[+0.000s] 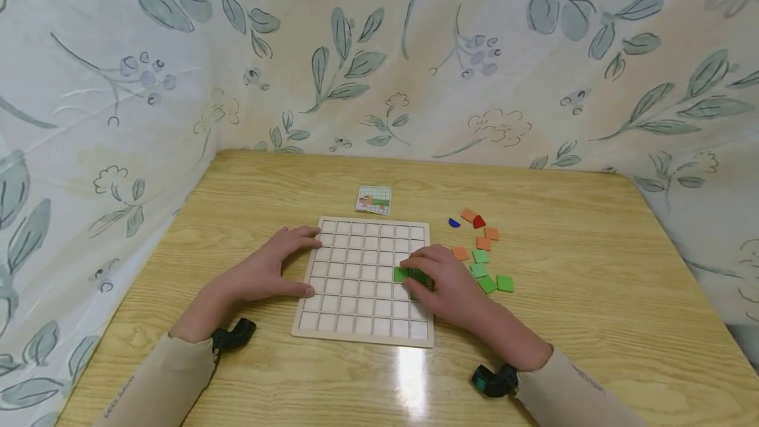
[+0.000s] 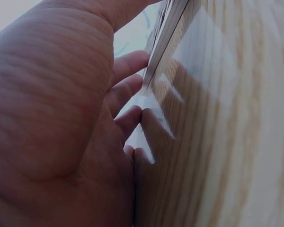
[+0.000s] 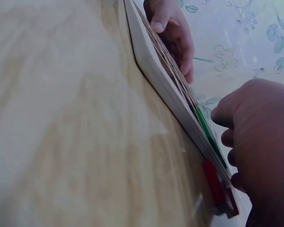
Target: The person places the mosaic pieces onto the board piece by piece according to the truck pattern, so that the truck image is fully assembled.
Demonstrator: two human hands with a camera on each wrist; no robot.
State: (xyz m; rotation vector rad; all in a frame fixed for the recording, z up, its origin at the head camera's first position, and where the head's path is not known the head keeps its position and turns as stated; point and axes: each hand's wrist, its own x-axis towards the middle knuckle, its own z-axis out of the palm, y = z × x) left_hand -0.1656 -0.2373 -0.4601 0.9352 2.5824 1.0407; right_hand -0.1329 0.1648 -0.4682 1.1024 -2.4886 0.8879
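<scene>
A pale square grid board lies on the table between both hands. My left hand rests at its left edge, thumb and fingers spread and their tips at the frame. Over the right part of the board, my right hand has thumb and fingertips right at a green square tile, which lies flat in a cell. More green tiles are partly covered by that hand. In the right wrist view, the green tile edge shows on the board below the loosely bent fingers.
Right of the board lie loose pieces: orange squares, green squares, a red piece and a blue half-round. A picture card lies behind the board. Red pieces stand by the board's edge. A patterned cloth hangs behind.
</scene>
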